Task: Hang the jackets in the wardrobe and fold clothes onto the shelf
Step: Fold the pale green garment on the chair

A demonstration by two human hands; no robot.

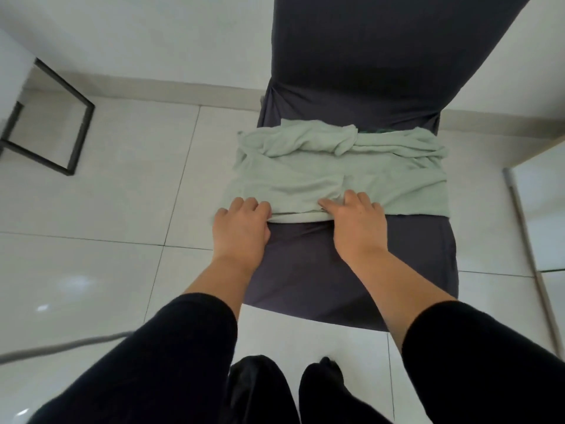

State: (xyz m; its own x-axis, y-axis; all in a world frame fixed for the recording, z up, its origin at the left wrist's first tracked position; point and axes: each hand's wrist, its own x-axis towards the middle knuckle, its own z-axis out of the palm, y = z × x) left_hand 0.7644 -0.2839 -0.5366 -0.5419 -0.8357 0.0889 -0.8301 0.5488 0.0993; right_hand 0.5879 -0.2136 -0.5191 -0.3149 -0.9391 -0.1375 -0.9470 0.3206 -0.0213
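Both hands (298, 223) grip soft, rumpled pale-green garment (336, 166) on chair (351, 270)

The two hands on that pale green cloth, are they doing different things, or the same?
The left hand grips the near left corner of the pale green garment with curled fingers; the right hand is at the middle of the near edge, fingers spread on top, thumb tucked under. The left hangs partly past the chair seat; the right lies over it. Both work the same near edge.
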